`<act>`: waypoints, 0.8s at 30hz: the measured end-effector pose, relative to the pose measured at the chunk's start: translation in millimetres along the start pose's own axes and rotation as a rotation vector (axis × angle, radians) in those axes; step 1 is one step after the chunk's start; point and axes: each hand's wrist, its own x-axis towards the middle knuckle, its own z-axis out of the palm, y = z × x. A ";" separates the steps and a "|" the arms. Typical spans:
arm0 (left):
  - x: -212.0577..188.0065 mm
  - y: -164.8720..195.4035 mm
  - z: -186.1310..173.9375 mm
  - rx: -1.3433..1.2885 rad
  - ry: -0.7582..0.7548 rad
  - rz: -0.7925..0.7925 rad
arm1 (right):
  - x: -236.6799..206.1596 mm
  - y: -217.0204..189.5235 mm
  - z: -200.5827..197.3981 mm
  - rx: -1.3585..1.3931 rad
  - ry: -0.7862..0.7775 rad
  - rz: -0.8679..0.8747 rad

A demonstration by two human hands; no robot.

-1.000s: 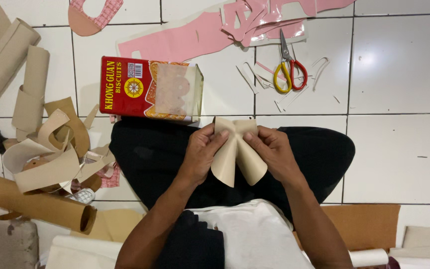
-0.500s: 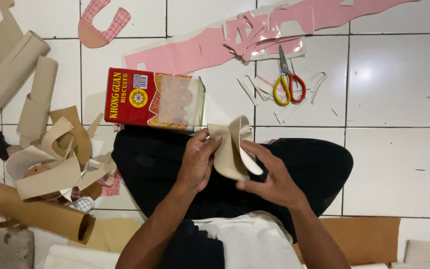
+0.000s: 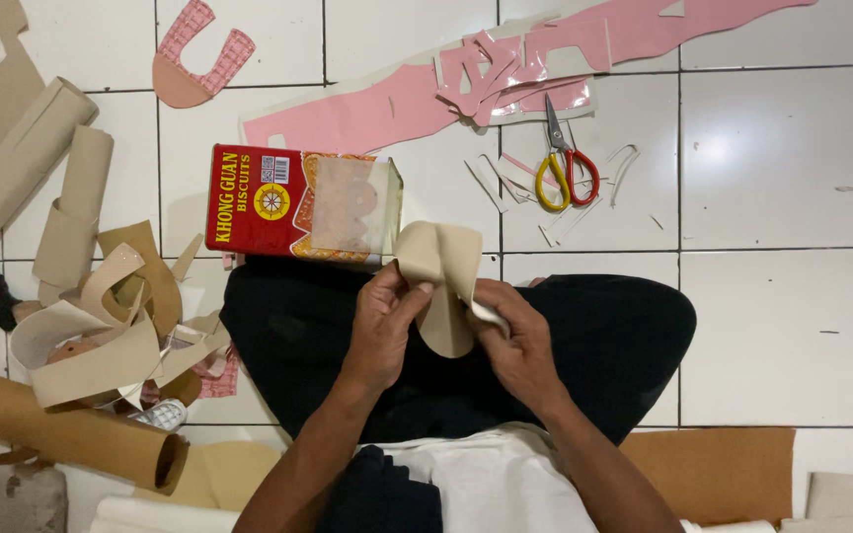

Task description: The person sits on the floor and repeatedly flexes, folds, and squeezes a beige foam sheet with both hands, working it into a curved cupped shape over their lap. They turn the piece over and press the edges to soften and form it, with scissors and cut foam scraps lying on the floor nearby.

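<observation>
I sit on the white tiled floor [image 3: 772,326] with my legs folded under me, and both my hands meet over my lap. My left hand [image 3: 382,326] is closed on a curved beige cut-out piece [image 3: 443,286], thumb and fingers pinching its left edge near the top. My right hand [image 3: 517,341] is clamped on the same piece from the right, the fingers gripping its lower right edge. The piece bends between the two hands, its upper part folded over towards the far side and its rounded lower end hanging down between my wrists, above the dark cloth of my lap.

Just beyond the piece, touching the edge of my knee, a red biscuit tin [image 3: 298,204] with a clear window lies on its side on the floor. Farther off, towards the far edge of the floor, a long pink sheet [image 3: 367,114] with cut-out holes stretches across the tiles, and yellow and red handled scissors [image 3: 565,168] lie among pale offcut strips to the right of it. At my left side there is a heap of beige scraps [image 3: 101,326] and several rolls of tan material [image 3: 61,434]. A brown sheet [image 3: 723,474] lies by my right hip.
</observation>
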 end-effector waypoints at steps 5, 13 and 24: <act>-4.1 -0.8 -4.4 -0.066 -0.063 -0.134 | 4.8 23.4 -8.4 0.423 0.055 0.336; 0.1 -13.7 10.1 -0.146 0.050 -0.086 | 27.8 0.9 8.4 -0.317 0.365 -0.042; 9.1 -15.5 10.6 -0.373 0.144 -0.049 | 9.4 -16.5 24.5 -0.200 0.180 -0.190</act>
